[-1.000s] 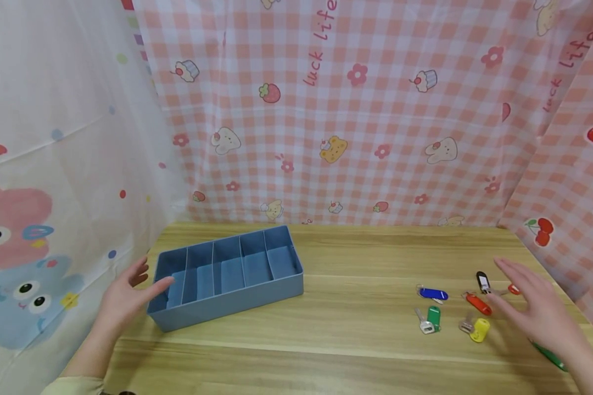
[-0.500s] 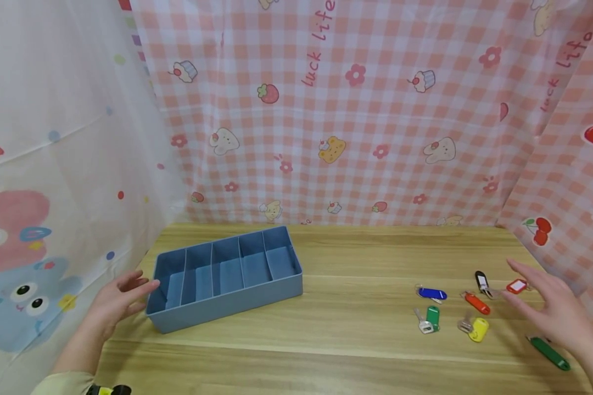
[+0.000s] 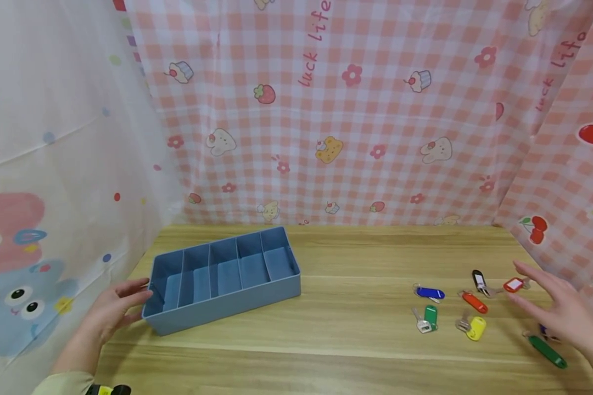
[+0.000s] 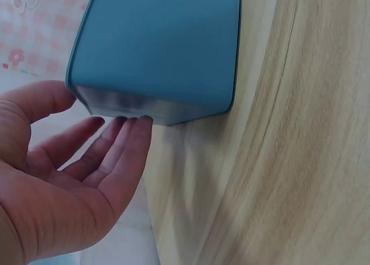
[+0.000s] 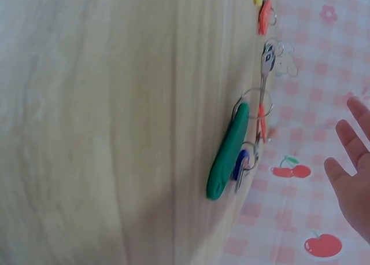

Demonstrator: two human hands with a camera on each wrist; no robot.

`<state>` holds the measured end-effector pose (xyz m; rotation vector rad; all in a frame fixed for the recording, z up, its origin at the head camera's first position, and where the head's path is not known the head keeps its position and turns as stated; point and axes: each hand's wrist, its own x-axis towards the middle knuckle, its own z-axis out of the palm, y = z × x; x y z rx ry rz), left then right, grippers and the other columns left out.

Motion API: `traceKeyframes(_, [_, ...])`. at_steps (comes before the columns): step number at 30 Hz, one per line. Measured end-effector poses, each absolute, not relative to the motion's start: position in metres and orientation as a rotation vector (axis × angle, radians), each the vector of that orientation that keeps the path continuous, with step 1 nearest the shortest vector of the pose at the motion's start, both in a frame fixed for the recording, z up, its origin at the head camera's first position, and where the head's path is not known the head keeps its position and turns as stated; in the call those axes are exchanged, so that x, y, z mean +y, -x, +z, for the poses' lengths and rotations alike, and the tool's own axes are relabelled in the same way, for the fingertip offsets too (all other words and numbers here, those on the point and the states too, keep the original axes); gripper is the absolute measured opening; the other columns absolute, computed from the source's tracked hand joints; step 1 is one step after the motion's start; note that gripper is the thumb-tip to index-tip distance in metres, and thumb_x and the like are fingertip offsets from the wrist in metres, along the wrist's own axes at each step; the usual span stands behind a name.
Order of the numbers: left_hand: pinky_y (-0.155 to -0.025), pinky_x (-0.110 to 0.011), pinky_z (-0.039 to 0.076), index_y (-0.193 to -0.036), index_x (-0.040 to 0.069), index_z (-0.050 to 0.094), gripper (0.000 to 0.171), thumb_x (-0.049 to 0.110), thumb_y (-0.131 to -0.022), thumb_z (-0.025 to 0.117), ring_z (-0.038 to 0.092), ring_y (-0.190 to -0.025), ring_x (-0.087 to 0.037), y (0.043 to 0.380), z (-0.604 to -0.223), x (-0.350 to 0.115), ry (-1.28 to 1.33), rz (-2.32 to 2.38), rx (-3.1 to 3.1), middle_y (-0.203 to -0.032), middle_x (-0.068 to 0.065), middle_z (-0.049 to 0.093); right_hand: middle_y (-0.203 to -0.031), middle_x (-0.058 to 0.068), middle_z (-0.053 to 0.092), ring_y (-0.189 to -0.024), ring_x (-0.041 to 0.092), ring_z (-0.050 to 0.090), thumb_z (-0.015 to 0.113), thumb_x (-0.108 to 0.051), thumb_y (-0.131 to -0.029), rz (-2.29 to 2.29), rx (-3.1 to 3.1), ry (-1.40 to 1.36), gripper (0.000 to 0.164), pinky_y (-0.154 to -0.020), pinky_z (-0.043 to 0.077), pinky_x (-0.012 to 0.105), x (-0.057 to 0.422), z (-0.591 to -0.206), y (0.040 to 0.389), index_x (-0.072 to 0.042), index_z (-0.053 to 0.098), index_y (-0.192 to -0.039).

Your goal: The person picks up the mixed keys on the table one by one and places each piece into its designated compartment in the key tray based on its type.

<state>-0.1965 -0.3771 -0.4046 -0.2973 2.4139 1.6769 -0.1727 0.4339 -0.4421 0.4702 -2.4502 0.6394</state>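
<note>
A blue box with several compartments (image 3: pixel 227 308) stands at an angle on the left of the table. My left hand (image 3: pixel 110 308) is at its left end, fingers loosely bent, fingertips right at the end wall in the left wrist view. On the right, my right hand (image 3: pixel 560 307) hovers with thumb and fingers spread and nothing between them. Below and beside it lie key tags: a red one (image 3: pixel 514 285), a long green one (image 3: pixel 547 351) and a dark blue one (image 5: pixel 241 164), partly hidden in the right wrist view.
Farther left lie black (image 3: pixel 478 280), orange-red (image 3: pixel 474 302), yellow (image 3: pixel 476 328), blue (image 3: pixel 430 293) and small green (image 3: pixel 430 317) key tags, several with keys. Pink checked cloth (image 3: pixel 351 109) hangs behind the wooden table (image 3: pixel 356 351), and a white curtain (image 3: pixel 79 164) at the left.
My left hand has drawn back from over the box's near-left corner to its end. My right hand has shifted slightly right, uncovering the red and long green tags.
</note>
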Motion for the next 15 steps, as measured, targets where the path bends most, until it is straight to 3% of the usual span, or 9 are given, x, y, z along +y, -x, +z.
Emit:
traceKeyframes(2, [-0.086, -0.037, 0.056, -0.150, -0.012, 0.024, 0.072, 0.021, -0.099, 0.062, 0.054, -0.091, 0.007, 0.197, -0.404, -0.376, 0.302, 1.651, 2.430, -0.151, -0.033, 0.029, -0.134, -0.039, 0.033, -0.117, -0.022, 0.025, 0.081, -0.002, -0.078, 0.610, -2.458, -0.462, 0.070, -0.098, 0.014, 0.002, 0.437, -0.444, 0.172, -0.001, 0.052, -0.142])
traceKeyframes(3, [-0.087, -0.037, 0.056, -0.150, -0.011, 0.024, 0.072, 0.021, -0.099, 0.062, 0.054, -0.091, 0.006, 0.197, -0.404, -0.376, 0.301, 1.640, 2.440, -0.151, -0.033, 0.030, -0.137, -0.031, 0.040, -0.118, -0.017, 0.031, 0.082, -0.003, -0.078, 0.601, -2.466, -0.455, 0.070, -0.098, 0.014, 0.002, 0.438, -0.445, 0.172, 0.000, 0.052, -0.141])
traceKeyframes(4, [-0.087, -0.037, 0.056, -0.150, -0.011, 0.024, 0.071, 0.020, -0.099, 0.062, 0.054, -0.092, 0.006, 0.197, -0.404, -0.375, 0.299, 1.629, 2.447, -0.150, -0.033, 0.030, -0.141, -0.020, 0.046, -0.123, -0.007, 0.038, 0.081, -0.003, -0.079, 0.606, -2.484, -0.442, 0.069, -0.106, 0.018, 0.009, 0.439, -0.445, 0.171, 0.000, 0.051, -0.142])
traceKeyframes(6, [-0.088, -0.039, 0.056, -0.150, -0.011, 0.024, 0.071, 0.020, -0.099, 0.062, 0.054, -0.092, 0.005, 0.198, -0.403, -0.375, 0.299, 1.614, 2.458, -0.150, -0.033, 0.030, -0.139, 0.006, 0.055, -0.125, 0.020, 0.047, 0.080, -0.006, -0.081, 0.613, -2.521, -0.410, 0.069, -0.115, 0.026, 0.034, 0.442, -0.445, 0.169, 0.000, 0.050, -0.142])
traceKeyframes(7, [-0.089, -0.040, 0.055, -0.150, -0.011, 0.024, 0.070, 0.020, -0.099, 0.061, 0.054, -0.093, 0.005, 0.198, -0.403, -0.375, 0.295, 1.609, 2.461, -0.150, -0.034, 0.030, -0.135, 0.020, 0.057, -0.122, 0.034, 0.049, 0.080, -0.007, -0.082, 0.621, -2.540, -0.393, 0.068, -0.114, 0.029, 0.049, 0.443, -0.444, 0.169, 0.002, 0.049, -0.142])
traceKeyframes(9, [-0.090, -0.043, 0.054, -0.150, -0.011, 0.025, 0.070, 0.019, -0.099, 0.061, 0.054, -0.094, 0.003, 0.199, -0.402, -0.375, 0.297, 1.605, 2.463, -0.150, -0.034, 0.031, -0.124, 0.038, 0.054, -0.110, 0.055, 0.046, 0.079, -0.010, -0.083, 0.620, -2.575, -0.365, 0.068, -0.099, 0.030, 0.072, 0.444, -0.444, 0.168, 0.004, 0.047, -0.142])
traceKeyframes(10, [-0.091, -0.043, 0.054, -0.150, -0.011, 0.025, 0.070, 0.019, -0.099, 0.061, 0.054, -0.094, 0.003, 0.199, -0.403, -0.375, 0.302, 1.604, 2.463, -0.149, -0.034, 0.032, -0.124, 0.040, 0.052, -0.107, 0.059, 0.044, 0.079, -0.011, -0.084, 0.626, -2.586, -0.356, 0.068, -0.089, 0.028, 0.078, 0.445, -0.443, 0.168, 0.005, 0.047, -0.141])
traceKeyframes(12, [-0.091, -0.045, 0.054, -0.150, -0.011, 0.025, 0.070, 0.019, -0.099, 0.062, 0.055, -0.094, 0.002, 0.199, -0.403, -0.374, 0.308, 1.602, 2.465, -0.148, -0.033, 0.033, -0.123, 0.040, 0.053, -0.106, 0.059, 0.045, 0.079, -0.011, -0.083, 0.611, -2.588, -0.354, 0.067, -0.085, 0.030, 0.078, 0.447, -0.444, 0.168, 0.006, 0.048, -0.140])
traceKeyframes(15, [-0.091, -0.045, 0.054, -0.150, -0.011, 0.026, 0.070, 0.019, -0.099, 0.062, 0.055, -0.095, 0.001, 0.199, -0.403, -0.373, 0.312, 1.603, 2.465, -0.148, -0.033, 0.034, -0.122, 0.039, 0.054, -0.105, 0.057, 0.046, 0.081, -0.009, -0.080, 0.592, -2.573, -0.362, 0.067, -0.093, 0.033, 0.073, 0.450, -0.446, 0.169, 0.007, 0.050, -0.137])
